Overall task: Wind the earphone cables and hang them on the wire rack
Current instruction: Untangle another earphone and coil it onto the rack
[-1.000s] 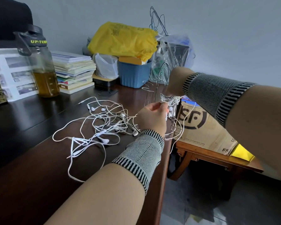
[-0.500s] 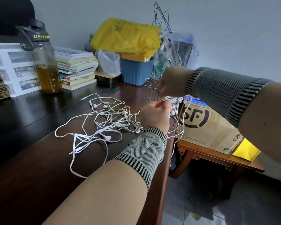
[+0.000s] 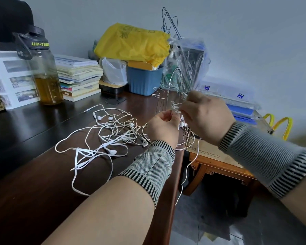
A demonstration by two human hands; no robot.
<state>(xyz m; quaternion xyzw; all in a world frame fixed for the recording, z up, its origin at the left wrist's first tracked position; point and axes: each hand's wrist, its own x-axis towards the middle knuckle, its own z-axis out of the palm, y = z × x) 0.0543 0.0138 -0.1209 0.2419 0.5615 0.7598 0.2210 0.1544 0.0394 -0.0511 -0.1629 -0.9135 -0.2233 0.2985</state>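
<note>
We hold a wound earphone cable at the wire rack, both hands pinching it.

The wound cable (image 3: 176,107) sits between our two hands right at the wire rack (image 3: 168,96), which stands at the right edge of the dark table (image 3: 42,174); our left hand (image 3: 162,129) pinches it from below with curled fingers, our right hand (image 3: 207,115) pinches it from the right, and a loose strand (image 3: 189,167) hangs off the table edge. To the left lies a tangle of white earphones (image 3: 106,137) on the table. Farther back we see a bottle (image 3: 44,75) of amber liquid, a stack of books (image 3: 78,75), a blue bin (image 3: 144,79) and a yellow bag (image 3: 131,43).
</note>
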